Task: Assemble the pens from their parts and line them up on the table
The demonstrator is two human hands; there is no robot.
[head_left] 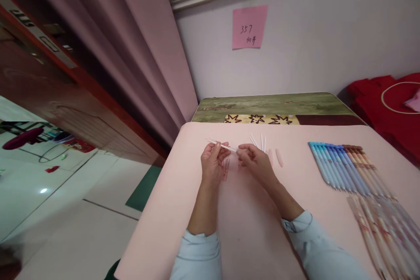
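Observation:
Both my hands meet over the far middle of a pale pink table (256, 236). My left hand (213, 164) is closed in a pinch round a thin white refill rod (219, 144) that sticks out to the left. A clear pink pen barrel (226, 167) hangs below its fingers. My right hand (254, 159) is closed too, fingers pinched at the rod's other end. Just beyond my right hand lie a few loose white rods (260, 141) and two pink caps (278, 157).
A neat row of blue and brown pens (344, 166) lies at the right, with pens in clear wrappers (383, 227) nearer me. A green-topped surface (272, 105) and red cloth (387, 105) sit behind. A pink note (249, 26) hangs on the wall. Curtain and floor lie left.

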